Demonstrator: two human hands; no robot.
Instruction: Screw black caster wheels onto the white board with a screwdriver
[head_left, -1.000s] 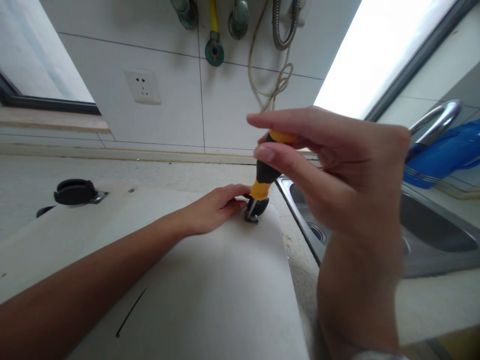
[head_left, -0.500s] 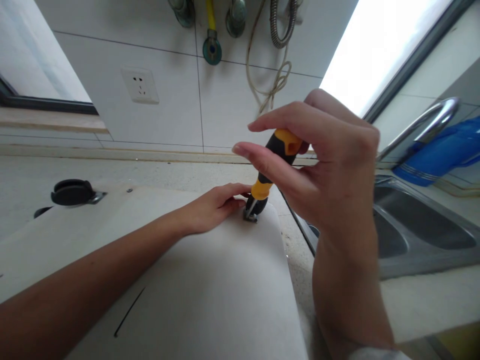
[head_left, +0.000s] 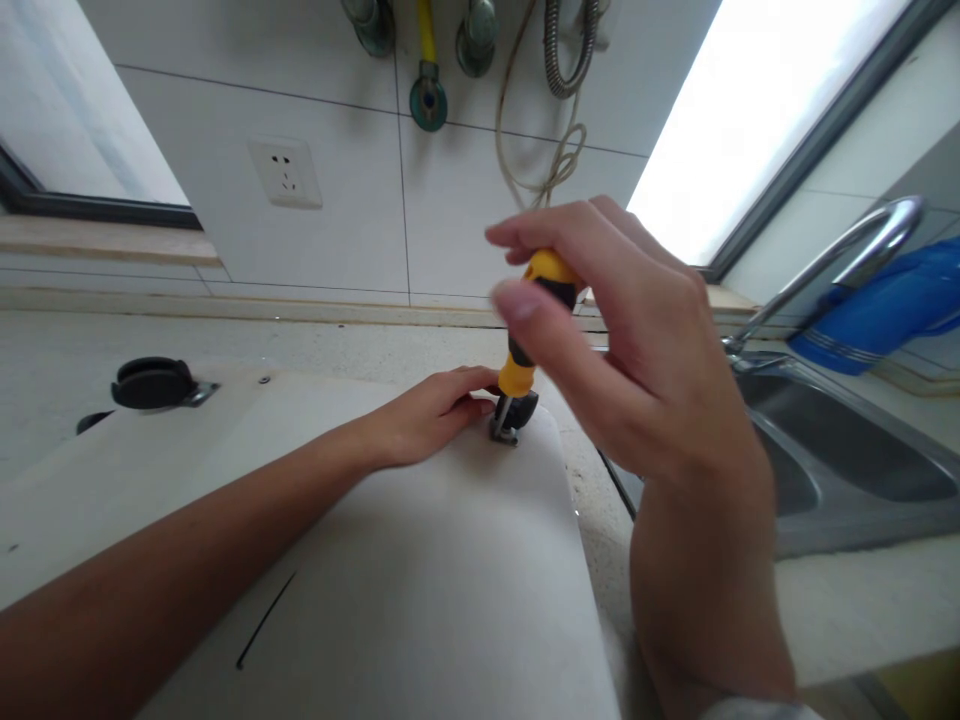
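A screwdriver (head_left: pixel 517 372) with a yellow and black handle stands tilted, its shaft down at the metal plate of a black caster wheel (head_left: pixel 523 412). My right hand (head_left: pixel 630 340) is curled loosely about the top of the handle, the thumb blurred. My left hand (head_left: pixel 420 415) rests on the white panel (head_left: pixel 450 580), its fingertips pressed against the caster's near side and partly hidden behind it. Another black caster (head_left: pixel 154 382) sits at the panel's far left edge, beside a small screw or hole (head_left: pixel 264 380).
A steel sink (head_left: pixel 862 430) with a curved faucet (head_left: pixel 862 250) lies to the right, a blue cloth-like item (head_left: pixel 885 310) behind it. On the tiled wall are a socket (head_left: pixel 285 172), pipe fittings (head_left: pixel 429 98) and a looped cord (head_left: pixel 559 165). A dark line (head_left: pixel 266 620) marks the panel.
My right hand has shifted and turned about the screwdriver handle, tipping the handle slightly left. My left hand stays at the caster. The whole view has moved a little.
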